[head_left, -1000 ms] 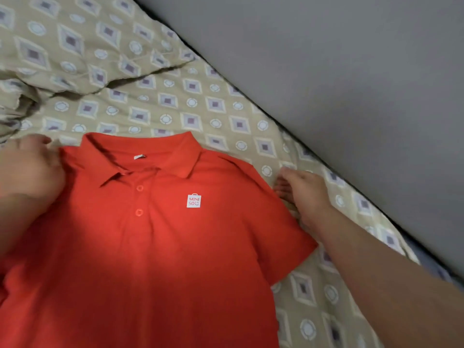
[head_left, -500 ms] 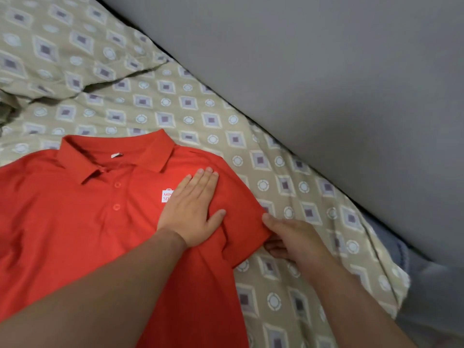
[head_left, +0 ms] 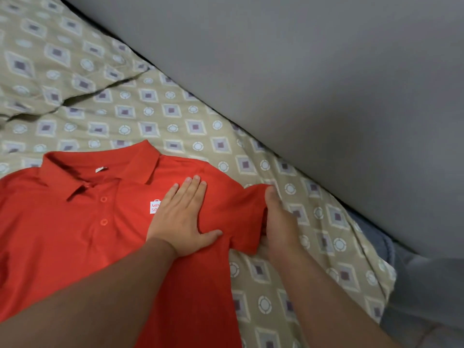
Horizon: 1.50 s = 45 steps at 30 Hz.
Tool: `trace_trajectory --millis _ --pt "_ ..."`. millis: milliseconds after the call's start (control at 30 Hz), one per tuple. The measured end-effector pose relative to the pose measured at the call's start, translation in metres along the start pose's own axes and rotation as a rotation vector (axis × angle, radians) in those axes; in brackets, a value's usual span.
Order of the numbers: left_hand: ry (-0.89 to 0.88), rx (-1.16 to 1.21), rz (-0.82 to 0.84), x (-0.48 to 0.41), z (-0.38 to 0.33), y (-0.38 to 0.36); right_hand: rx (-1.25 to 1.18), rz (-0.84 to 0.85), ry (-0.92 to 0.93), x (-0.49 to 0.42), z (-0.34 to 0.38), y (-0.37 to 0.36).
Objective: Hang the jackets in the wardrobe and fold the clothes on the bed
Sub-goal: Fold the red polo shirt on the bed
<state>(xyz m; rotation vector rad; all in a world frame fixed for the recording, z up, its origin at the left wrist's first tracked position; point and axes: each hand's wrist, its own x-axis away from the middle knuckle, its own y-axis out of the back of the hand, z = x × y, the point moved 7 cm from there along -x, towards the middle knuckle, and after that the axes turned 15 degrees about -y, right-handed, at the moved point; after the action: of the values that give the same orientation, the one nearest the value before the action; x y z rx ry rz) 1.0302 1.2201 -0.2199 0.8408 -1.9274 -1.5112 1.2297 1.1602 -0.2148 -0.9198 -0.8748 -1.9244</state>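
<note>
1. Grip first: the right hand (head_left: pixel 280 224) is closing round the outer edge of the right sleeve (head_left: pixel 247 217). Its fingertips are tucking under the cloth, where they are mostly hidden.
2. Left hand (head_left: pixel 180 222) is lying flat with straight fingers and holding nothing. It is pressing down on the chest of the red polo shirt (head_left: pixel 75 234) and partly covering the white logo patch (head_left: pixel 153 207).
3. Shirt is lying face up on the patterned bed sheet (head_left: pixel 150 109), with its collar (head_left: pixel 100 163) pointing to the far side and its near part running out of view.
4. Risk, as I am judging it: the sleeve is bunching between the two hands, so folding it inward now is likely to be trapping a crease.
5. Should the flat hand be easing off too early, the pull is probably going to be dragging the whole shirt rightward and skewing the buttoned front.
6. Bed edge is running close along the grey wall (head_left: pixel 326 84) on the right, so cloth sliding that way is risking slipping into the gap.
</note>
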Motion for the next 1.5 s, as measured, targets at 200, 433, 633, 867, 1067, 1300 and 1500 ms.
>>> trace_trajectory --millis 200,433,633,867,1067,1300,1500 --pt "-0.016 0.003 -0.033 -0.001 0.000 0.000 0.150 0.098 -0.034 0.005 -0.048 -0.007" --pt "-0.032 -0.010 0.002 0.002 0.000 -0.002 0.273 0.113 0.040 0.012 -0.024 0.004" --pt "-0.059 0.007 -0.009 0.015 -0.007 -0.006 0.130 -0.141 0.137 0.009 0.038 0.022" --pt "-0.064 0.007 -0.027 0.013 -0.005 -0.005 0.164 -0.051 0.005 -0.007 0.041 0.005" --pt "-0.059 0.016 -0.020 0.013 -0.007 -0.003 0.075 0.079 -0.054 -0.008 0.045 -0.006" --pt "-0.049 0.009 -0.009 0.013 -0.006 -0.004 0.143 -0.025 0.002 -0.015 0.044 -0.006" --pt "-0.053 0.015 -0.007 0.013 -0.006 -0.004 0.366 -0.276 0.221 -0.018 0.039 0.013"
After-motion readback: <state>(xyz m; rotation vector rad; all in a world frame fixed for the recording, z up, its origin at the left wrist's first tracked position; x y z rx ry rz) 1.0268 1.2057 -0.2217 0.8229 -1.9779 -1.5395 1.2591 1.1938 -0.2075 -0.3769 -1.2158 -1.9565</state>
